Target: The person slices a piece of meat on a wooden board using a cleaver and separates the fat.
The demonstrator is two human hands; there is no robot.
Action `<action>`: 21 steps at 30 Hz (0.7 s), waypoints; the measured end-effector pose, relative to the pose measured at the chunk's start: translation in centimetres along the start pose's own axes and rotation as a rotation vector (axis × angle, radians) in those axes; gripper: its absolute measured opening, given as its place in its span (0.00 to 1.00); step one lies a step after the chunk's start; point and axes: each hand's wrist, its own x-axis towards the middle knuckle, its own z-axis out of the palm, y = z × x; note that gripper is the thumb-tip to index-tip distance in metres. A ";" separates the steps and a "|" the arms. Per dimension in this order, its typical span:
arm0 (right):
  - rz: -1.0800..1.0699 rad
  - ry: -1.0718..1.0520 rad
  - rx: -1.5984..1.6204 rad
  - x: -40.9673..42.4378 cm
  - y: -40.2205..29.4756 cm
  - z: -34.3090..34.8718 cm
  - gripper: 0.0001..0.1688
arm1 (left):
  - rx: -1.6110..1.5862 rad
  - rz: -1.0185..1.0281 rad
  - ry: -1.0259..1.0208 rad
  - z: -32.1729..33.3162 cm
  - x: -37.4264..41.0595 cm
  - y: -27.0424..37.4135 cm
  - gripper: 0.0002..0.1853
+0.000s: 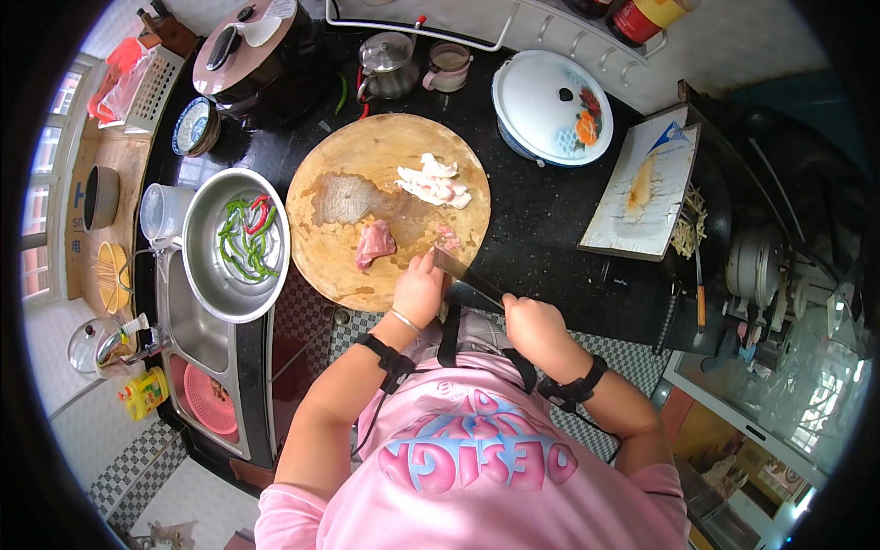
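A round wooden chopping board (330,268) lies before me on the black counter. My right hand (535,328) is closed on the handle of a cleaver (460,269), its blade reaching over the board's near right edge. Beside the blade's tip, my left hand (418,290) is at the board's edge; whatever lies under its fingers is hidden. Small cut pieces of meat (448,237) lie just beyond the blade. A chunk of raw pink meat (375,244) sits left of them, and a pile of pale fatty meat pieces (434,181) lies farther back. A wet patch marks the board's left part.
Left of the board, a steel basin (237,302) holds cut green and red peppers (251,237), beside the sink (196,323). Behind stand a pressure cooker (265,62), a steel teapot (388,65) and a lidded enamel basin (543,103). A wok (715,206) is at the right.
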 end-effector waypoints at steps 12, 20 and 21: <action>-0.027 0.179 0.008 2.1 1.6 1.1 0.06 | -0.095 -0.036 0.085 -0.6 0.4 0.7 0.15; -0.075 0.080 -0.074 1.2 0.4 -0.4 0.06 | -0.016 -0.014 0.011 -0.1 -0.3 0.0 0.16; -0.070 0.068 -0.071 1.0 0.5 -0.5 0.06 | -0.010 -0.011 -0.013 -0.1 -0.4 0.0 0.16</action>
